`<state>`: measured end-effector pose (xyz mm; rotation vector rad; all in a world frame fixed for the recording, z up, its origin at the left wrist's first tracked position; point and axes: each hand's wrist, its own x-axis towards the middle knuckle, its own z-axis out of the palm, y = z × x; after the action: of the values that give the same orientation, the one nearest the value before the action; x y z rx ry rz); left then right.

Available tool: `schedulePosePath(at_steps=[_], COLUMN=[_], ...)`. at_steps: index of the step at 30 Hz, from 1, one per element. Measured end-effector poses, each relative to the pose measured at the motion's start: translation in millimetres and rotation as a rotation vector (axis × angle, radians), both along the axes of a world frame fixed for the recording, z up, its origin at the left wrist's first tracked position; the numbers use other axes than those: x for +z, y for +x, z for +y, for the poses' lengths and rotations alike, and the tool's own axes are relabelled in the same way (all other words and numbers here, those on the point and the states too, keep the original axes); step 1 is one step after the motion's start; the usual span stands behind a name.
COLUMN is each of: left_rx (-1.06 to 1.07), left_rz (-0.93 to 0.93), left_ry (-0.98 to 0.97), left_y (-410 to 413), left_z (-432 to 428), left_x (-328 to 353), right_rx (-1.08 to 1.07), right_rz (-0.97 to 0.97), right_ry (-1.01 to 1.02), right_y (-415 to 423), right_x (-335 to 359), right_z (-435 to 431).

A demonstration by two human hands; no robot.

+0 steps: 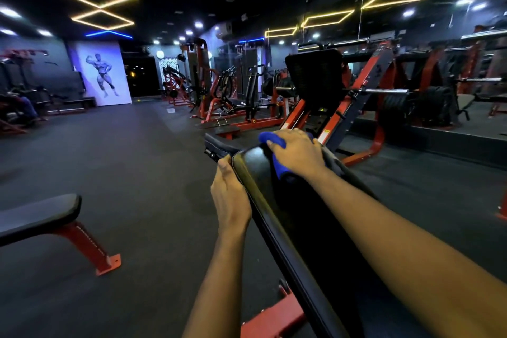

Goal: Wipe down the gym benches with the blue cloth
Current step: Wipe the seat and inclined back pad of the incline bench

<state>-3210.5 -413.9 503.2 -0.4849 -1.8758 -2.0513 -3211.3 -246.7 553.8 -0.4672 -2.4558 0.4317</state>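
The blue cloth (264, 137) is held against the black gym bench (288, 217) by the right hand (297, 152), fingers (285, 138) curled over it. Its edge is gripped by the left hand (230, 197). Dark flooring (137, 173) is lined with red machines (247, 110).

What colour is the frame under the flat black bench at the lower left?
Red: the painted metal frame shows best in the head view, the only view.

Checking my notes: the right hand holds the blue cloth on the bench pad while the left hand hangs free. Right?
Not quite. The head view shows the left hand gripping the side edge of the bench pad; the right hand does hold the blue cloth on it.
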Motion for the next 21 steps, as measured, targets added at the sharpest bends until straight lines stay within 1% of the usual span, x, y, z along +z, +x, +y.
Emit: schedulePosePath(at_steps=[3, 5, 6, 8, 11, 15, 18, 21], left_rx=[-0.068, -0.079, -0.093, -0.111, -0.105, -0.070, -0.102, -0.097], left_rz=[0.011, 0.027, 0.023, 0.014, 0.035, 0.013, 0.002, -0.019], left_ry=[-0.072, -0.100, -0.117, -0.139, -0.132, -0.131, -0.111, -0.076], left_y=[0.4, -1.2, -2.1, 0.8, -2.1, -15.6, -18.6, -15.0], left_z=[10.8, 9.0, 5.8, -1.0, -1.7, 0.1, -3.0, -4.2], left_x=[3.6, 3.3, 3.4, 2.8, 4.2, -3.3, -0.3, 3.2], right_rx=[-0.096, -0.165, -0.184, -0.158, -0.031, 0.135, 0.185, 0.203], right_rz=[0.027, 0.005, -0.004, -0.004, -0.022, -0.072, -0.025, -0.034], right_ry=[-0.109, -0.186, -0.180, -0.100, 0.068, 0.147, 0.252, 0.260], right_y=[3.6, 6.9, 7.3, 10.1, 25.2, 63.1, 94.9, 109.8], right_x=[-1.3, 0.0, 1.3, -1.4, -11.0, -33.8, -52.6, -62.0], right_z=[36.9, 42.7, 39.8, 28.1, 0.1, -41.6, -60.8, -67.2])
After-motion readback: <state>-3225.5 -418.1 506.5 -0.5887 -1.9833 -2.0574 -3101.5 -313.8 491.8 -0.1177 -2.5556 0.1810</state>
